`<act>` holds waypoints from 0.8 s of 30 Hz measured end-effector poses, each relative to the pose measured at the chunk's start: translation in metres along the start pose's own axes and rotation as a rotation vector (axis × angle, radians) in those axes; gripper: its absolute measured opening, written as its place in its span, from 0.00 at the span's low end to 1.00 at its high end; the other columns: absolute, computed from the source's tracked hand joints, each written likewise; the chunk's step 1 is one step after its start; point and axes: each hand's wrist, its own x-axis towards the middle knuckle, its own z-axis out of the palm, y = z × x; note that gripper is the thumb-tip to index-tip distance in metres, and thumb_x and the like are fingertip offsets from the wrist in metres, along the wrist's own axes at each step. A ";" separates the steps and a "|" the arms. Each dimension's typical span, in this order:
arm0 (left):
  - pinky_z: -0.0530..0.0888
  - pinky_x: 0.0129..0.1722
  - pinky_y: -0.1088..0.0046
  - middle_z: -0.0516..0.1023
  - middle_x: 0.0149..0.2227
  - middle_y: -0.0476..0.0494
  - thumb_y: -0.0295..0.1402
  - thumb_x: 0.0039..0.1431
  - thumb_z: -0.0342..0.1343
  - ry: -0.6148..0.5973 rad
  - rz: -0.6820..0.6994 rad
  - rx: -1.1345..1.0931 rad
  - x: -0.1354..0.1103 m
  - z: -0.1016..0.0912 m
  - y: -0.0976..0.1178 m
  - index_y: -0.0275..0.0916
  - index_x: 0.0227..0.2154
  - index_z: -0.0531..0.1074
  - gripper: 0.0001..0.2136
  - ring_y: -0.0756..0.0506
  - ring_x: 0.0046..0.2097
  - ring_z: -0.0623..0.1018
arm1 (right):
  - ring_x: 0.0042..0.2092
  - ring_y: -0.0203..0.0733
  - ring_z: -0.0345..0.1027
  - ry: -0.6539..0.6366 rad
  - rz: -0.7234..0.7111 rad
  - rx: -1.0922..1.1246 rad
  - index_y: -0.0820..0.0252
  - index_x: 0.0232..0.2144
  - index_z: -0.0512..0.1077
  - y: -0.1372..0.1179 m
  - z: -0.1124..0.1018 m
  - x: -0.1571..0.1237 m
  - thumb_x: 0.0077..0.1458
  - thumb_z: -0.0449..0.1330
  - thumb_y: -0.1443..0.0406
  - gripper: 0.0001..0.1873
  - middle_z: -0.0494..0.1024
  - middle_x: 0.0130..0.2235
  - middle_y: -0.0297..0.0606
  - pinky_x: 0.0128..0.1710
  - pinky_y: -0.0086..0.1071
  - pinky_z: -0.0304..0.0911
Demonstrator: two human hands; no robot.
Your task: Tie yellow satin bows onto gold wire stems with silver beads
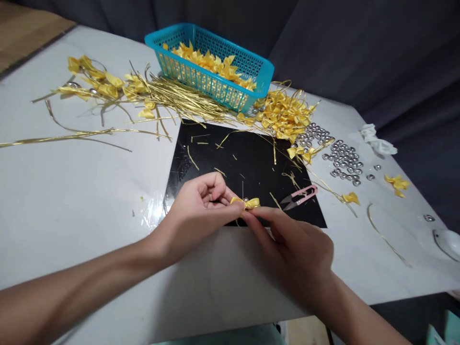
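Observation:
Over the near edge of a black mat [247, 163], both hands meet on a small yellow ribbon bow [246, 202] with a silver bead at its middle. My left hand [199, 211] pinches the bow's left side, fingers curled. My right hand [291, 249] pinches it from below on the right, and a thin gold wire hangs under the bow. A pink thread snipper [300, 196] lies on the mat just right of the bow.
A blue basket [212, 64] of yellow bows stands at the back. Gold wire strips [172, 96] and loose bows [283, 112] spread across the white table [72, 191]. Silver beads [343, 160] lie right, beside a white tissue [377, 141].

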 end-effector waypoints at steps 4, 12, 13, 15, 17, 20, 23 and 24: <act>0.60 0.23 0.81 0.71 0.22 0.54 0.25 0.45 0.58 -0.004 -0.009 0.027 -0.001 0.001 0.000 0.39 0.18 0.51 0.17 0.56 0.23 0.66 | 0.14 0.26 0.50 -0.034 0.046 0.080 0.61 0.27 0.71 0.002 -0.005 0.003 0.57 0.57 0.64 0.08 0.59 0.13 0.24 0.15 0.24 0.45; 0.57 0.21 0.81 0.71 0.22 0.54 0.21 0.41 0.57 0.057 0.043 0.083 0.004 -0.003 -0.001 0.40 0.19 0.50 0.18 0.57 0.21 0.60 | 0.16 0.27 0.58 -0.181 -0.071 0.169 0.57 0.29 0.69 0.010 -0.046 0.009 0.53 0.57 0.70 0.03 0.68 0.18 0.27 0.15 0.22 0.53; 0.57 0.21 0.81 0.71 0.23 0.54 0.21 0.42 0.57 0.050 0.046 0.091 0.005 -0.004 -0.002 0.40 0.19 0.50 0.17 0.57 0.21 0.60 | 0.16 0.27 0.59 -0.180 -0.057 0.157 0.56 0.31 0.69 0.011 -0.051 0.009 0.53 0.57 0.69 0.03 0.68 0.19 0.27 0.15 0.21 0.53; 0.58 0.21 0.81 0.71 0.23 0.54 0.21 0.42 0.57 0.033 0.054 0.110 0.004 -0.005 -0.002 0.39 0.19 0.50 0.17 0.57 0.21 0.61 | 0.17 0.27 0.60 -0.153 -0.003 0.112 0.55 0.36 0.69 0.013 -0.057 0.009 0.53 0.58 0.67 0.06 0.71 0.22 0.27 0.14 0.20 0.53; 0.58 0.21 0.81 0.71 0.24 0.54 0.22 0.43 0.56 0.031 0.068 0.128 0.004 -0.005 -0.001 0.40 0.19 0.50 0.17 0.57 0.21 0.61 | 0.19 0.27 0.63 -0.134 0.014 0.067 0.53 0.38 0.69 0.015 -0.062 0.010 0.54 0.58 0.67 0.08 0.74 0.25 0.28 0.16 0.19 0.58; 0.59 0.21 0.80 0.71 0.23 0.53 0.23 0.43 0.56 0.036 0.087 0.144 0.003 -0.005 -0.002 0.40 0.19 0.50 0.17 0.56 0.21 0.62 | 0.21 0.27 0.66 -0.190 -0.066 0.056 0.53 0.34 0.69 0.014 -0.065 0.014 0.56 0.55 0.68 0.04 0.76 0.26 0.27 0.21 0.20 0.61; 0.60 0.22 0.80 0.71 0.23 0.53 0.23 0.44 0.55 -0.006 0.106 0.183 0.002 -0.004 -0.004 0.40 0.19 0.49 0.16 0.55 0.22 0.63 | 0.19 0.30 0.66 -0.209 -0.129 -0.005 0.55 0.32 0.68 0.010 -0.064 0.021 0.59 0.51 0.66 0.07 0.76 0.24 0.28 0.17 0.24 0.57; 0.61 0.22 0.80 0.71 0.23 0.53 0.23 0.45 0.55 -0.037 0.118 0.204 0.002 -0.003 -0.005 0.40 0.19 0.49 0.16 0.55 0.23 0.64 | 0.19 0.30 0.66 -0.199 -0.151 -0.041 0.56 0.30 0.68 0.009 -0.062 0.024 0.60 0.50 0.66 0.08 0.75 0.24 0.28 0.17 0.25 0.55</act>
